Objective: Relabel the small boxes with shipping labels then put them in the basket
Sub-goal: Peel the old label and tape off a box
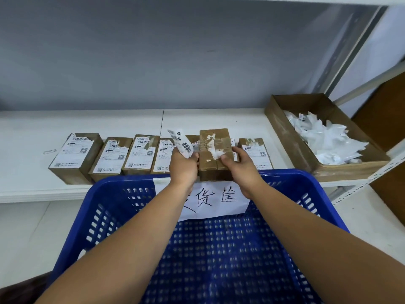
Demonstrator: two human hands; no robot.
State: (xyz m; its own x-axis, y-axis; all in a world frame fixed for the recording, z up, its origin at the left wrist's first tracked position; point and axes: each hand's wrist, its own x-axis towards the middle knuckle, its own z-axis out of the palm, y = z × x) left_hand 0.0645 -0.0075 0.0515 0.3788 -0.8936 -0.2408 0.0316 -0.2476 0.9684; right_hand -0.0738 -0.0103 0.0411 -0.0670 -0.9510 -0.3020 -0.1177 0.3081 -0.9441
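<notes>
- Blue basket (105,207) up front, a handwritten paper sign (219,200) on its far wall.
- Over that far rim, the small box (215,150) is held up, with white label scraps stuck on top.
- Right hand (241,165): fingers gripping the box's right side.
- Left hand (183,165): fingers clutching the peeled label (180,142), right at the box's left edge.
- Behind, a row of labelled boxes (114,156) on the desk (32,150).
- Far right, a cardboard tray (282,119) of crumpled white paper.

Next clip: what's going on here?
A person holds a small brown box over the blue basket. The right hand has the box in its grip; only torn label scraps remain on top. The left hand pinches the peeled shipping label. A row of labelled boxes waits on the white shelf. No box shows in the basket.
</notes>
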